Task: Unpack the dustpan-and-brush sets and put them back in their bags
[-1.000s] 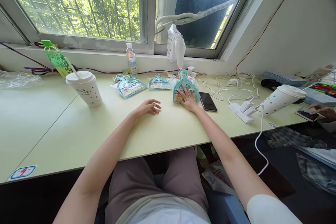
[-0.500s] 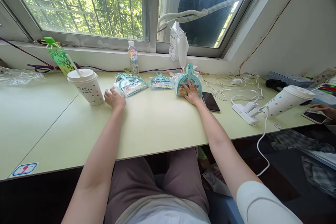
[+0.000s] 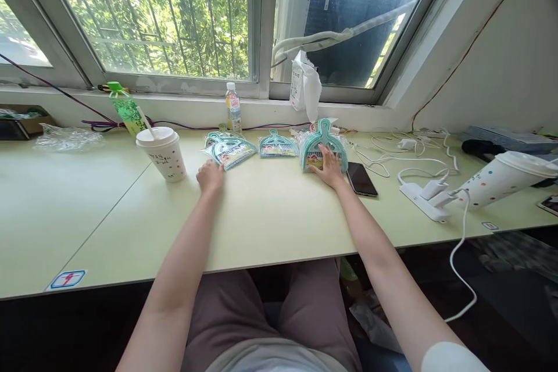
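My left hand (image 3: pixel 210 176) has its fingers curled at the near left edge of a packaged teal dustpan-and-brush set (image 3: pixel 233 152), pinching its wrapper. That set lies on top of others in a loose pile. My right hand (image 3: pixel 330 168) rests with fingers spread over the front of a stack of teal dustpan sets (image 3: pixel 323 132), their handles pointing to the window. Between the two piles, a single wrapped dustpan set (image 3: pixel 278 144) lies flat on the table.
A white paper cup (image 3: pixel 164 157) with a straw stands left of my left hand. A black phone (image 3: pixel 361 179) lies beside my right hand. Bottles (image 3: pixel 233 109), a tissue pack (image 3: pixel 305 84), a power strip (image 3: pixel 425 200) with cables and a tilted cup (image 3: pixel 501 180) are around.
My left hand has moved right and closed at the edge of the left dustpan set. My right hand stays on its stack. The view has shifted, and the other person's hand has left the picture.
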Available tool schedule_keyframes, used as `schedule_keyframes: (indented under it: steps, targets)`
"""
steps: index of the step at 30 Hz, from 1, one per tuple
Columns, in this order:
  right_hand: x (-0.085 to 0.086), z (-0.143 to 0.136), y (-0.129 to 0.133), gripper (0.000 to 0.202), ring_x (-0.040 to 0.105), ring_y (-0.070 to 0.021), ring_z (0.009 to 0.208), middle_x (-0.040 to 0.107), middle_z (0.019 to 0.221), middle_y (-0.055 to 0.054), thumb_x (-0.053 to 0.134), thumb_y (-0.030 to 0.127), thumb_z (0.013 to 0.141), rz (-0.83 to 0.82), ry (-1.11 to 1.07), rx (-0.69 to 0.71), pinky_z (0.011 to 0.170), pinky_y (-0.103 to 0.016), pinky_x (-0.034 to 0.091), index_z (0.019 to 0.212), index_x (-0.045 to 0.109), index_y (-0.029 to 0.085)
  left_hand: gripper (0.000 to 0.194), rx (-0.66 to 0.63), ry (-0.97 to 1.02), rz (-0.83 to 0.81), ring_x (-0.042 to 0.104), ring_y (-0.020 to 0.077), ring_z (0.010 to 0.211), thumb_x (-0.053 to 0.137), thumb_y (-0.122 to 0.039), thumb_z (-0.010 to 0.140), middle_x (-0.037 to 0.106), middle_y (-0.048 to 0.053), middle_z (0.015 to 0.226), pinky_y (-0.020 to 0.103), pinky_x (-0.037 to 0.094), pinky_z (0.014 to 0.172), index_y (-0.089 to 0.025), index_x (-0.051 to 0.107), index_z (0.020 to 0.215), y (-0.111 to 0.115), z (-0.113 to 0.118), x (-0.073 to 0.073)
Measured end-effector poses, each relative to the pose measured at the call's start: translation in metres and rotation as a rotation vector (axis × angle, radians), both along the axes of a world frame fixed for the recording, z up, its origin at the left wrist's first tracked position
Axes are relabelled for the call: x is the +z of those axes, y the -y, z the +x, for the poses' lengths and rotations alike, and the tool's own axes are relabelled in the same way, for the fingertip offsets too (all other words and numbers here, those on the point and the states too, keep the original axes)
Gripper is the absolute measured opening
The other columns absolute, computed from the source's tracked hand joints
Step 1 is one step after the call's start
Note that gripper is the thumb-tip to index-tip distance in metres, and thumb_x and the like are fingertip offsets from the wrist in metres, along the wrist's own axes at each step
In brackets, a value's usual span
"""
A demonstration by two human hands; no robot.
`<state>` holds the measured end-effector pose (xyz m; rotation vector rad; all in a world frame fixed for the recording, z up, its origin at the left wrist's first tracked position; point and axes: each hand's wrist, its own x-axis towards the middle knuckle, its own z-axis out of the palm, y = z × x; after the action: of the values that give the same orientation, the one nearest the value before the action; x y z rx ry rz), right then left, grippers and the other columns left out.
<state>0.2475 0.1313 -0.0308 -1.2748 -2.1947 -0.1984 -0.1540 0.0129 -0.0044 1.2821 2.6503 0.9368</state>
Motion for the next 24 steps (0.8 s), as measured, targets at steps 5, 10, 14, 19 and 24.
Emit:
schedule_keyframes:
  steps: [5,10,14,19,24]
  targets:
    - [0.004,-0.005,0.005,0.061,0.029,-0.0294,0.145,0.041,0.152,-0.008,0.028,0.054,0.096,0.039,-0.097,-0.031,0.118,-0.062,0.014,0.151,0.021,0.028,0.035,-0.005,-0.034,-0.056,0.059,0.0376,0.114,0.052,-0.034,0.087,0.066,0.023,0.116,0.046,0.046,0.091,-0.011,0.064,0.111,0.001,0.003,0.004]
    - [0.006,-0.011,0.009,0.058,0.036,-0.0294,0.140,0.048,0.146,-0.009,0.022,0.053,0.098,0.098,-0.129,-0.018,0.117,-0.057,0.020,0.147,0.031,0.025,0.040,0.031,0.046,0.021,0.060,0.0412,0.111,0.060,-0.035,0.082,0.065,0.028,0.114,0.049,0.047,0.089,-0.008,0.060,0.112,0.001,-0.003,0.006]
    - [0.007,-0.012,0.010,0.056,0.039,-0.0296,0.138,0.049,0.145,-0.010,0.022,0.052,0.098,0.112,-0.123,-0.016,0.116,-0.056,0.023,0.147,0.033,0.025,0.036,0.060,0.088,0.112,0.060,0.0405,0.112,0.062,-0.034,0.079,0.064,0.026,0.117,0.051,0.046,0.091,-0.013,0.060,0.108,0.001,-0.007,0.005]
    - [0.012,-0.013,0.015,0.054,0.042,-0.0279,0.136,0.052,0.142,-0.010,0.020,0.050,0.099,0.173,-0.149,-0.038,0.115,-0.053,0.027,0.143,0.039,0.024,0.026,0.037,0.097,0.100,0.057,0.0431,0.115,0.065,-0.030,0.075,0.066,0.027,0.111,0.055,0.044,0.094,-0.013,0.063,0.095,0.001,-0.013,0.003]
    - [0.014,-0.015,0.017,0.051,0.043,-0.0265,0.134,0.054,0.139,-0.010,0.023,0.048,0.100,0.187,-0.129,-0.022,0.114,-0.050,0.029,0.141,0.041,0.023,0.027,-0.032,0.555,0.237,0.066,0.0389,0.102,0.066,-0.023,0.070,0.069,0.021,0.100,0.050,0.052,0.085,-0.014,0.062,0.095,0.001,-0.021,0.008]
